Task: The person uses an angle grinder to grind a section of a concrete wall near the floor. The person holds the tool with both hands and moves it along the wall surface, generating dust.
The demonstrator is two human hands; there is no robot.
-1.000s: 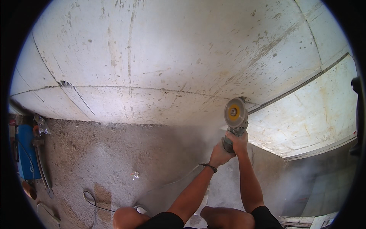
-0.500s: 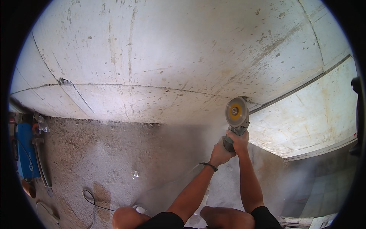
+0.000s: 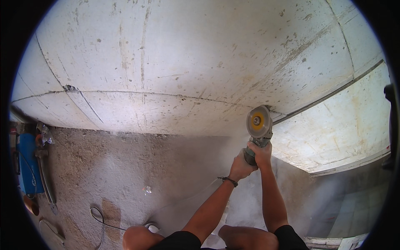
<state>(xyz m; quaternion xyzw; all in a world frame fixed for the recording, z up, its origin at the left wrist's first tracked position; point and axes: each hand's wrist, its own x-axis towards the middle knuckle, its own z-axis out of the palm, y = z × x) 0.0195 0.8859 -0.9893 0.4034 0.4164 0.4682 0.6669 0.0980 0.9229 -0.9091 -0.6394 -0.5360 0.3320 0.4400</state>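
Observation:
Both my hands are closed round an angle grinder (image 3: 252,152) with a dark green body, held out in front of me to the right of the middle. My left hand (image 3: 241,166) wraps the rear of the body, a dark bracelet on its wrist. Further forward, my right hand (image 3: 262,155) grips near the grinder's head. The round cutting disc (image 3: 258,121), grey with a yellow centre, meets the white wall (image 3: 187,62) close to its corner. A dark notch in the wall shows just beyond the disc's upper edge. Pale dust hangs about the tool.
A blue box-shaped machine (image 3: 29,164) lies at the far left beside a long-handled tool (image 3: 45,177). A cable (image 3: 100,221) loops over the rough dusty floor (image 3: 91,166) near my knee. Crumpled clear plastic (image 3: 147,190) lies there too. A second wall face (image 3: 329,125) extends rightward.
My hands and the grinder stay almost where they were, the disc still at the wall. The dust cloud has shifted and thickened somewhat below the tool.

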